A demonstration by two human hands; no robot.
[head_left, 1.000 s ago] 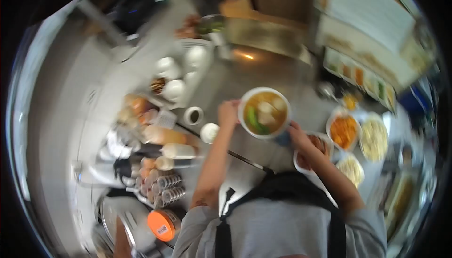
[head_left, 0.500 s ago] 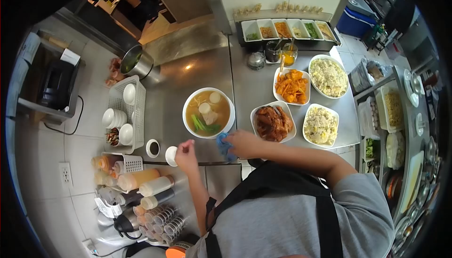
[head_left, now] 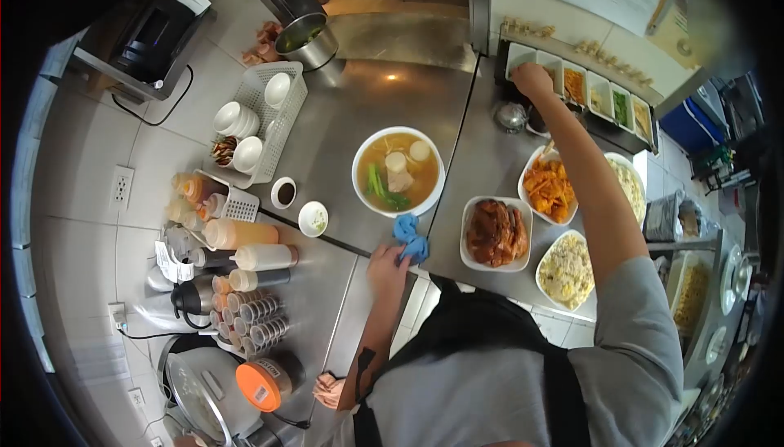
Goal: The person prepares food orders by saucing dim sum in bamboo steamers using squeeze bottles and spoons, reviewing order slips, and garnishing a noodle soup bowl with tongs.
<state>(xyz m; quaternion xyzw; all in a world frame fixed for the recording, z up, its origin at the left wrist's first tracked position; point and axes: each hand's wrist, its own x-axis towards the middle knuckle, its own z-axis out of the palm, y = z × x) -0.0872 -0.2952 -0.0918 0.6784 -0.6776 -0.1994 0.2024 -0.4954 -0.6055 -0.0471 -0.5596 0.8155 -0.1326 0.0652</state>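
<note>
My right hand (head_left: 532,81) reaches far forward to the left end of the topping tray (head_left: 563,112). Its fingers are bent together over the leftmost white compartments; whatever they pinch is hidden. At the front edge of the steel counter, my left hand (head_left: 387,271) has curled fingers on the lower corner of a crumpled blue cloth (head_left: 411,239). Just beyond the cloth stands a large white bowl of soup (head_left: 398,171) with greens, meat and pale round slices. To its left are a small white bowl (head_left: 314,219) with green bits and a small cup of dark sauce (head_left: 283,193).
Dishes of glazed meat (head_left: 495,233), orange saucy pieces (head_left: 549,190) and fried rice (head_left: 565,270) stand under and beside my right arm. A glass jar (head_left: 511,117) sits by the tray. A white basket (head_left: 282,120) with bowls and several squeeze bottles (head_left: 265,257) are left.
My right hand has left the blue cloth and gone forward to the topping tray. My left hand has moved from the small white bowl to the cloth. The view has shifted.
</note>
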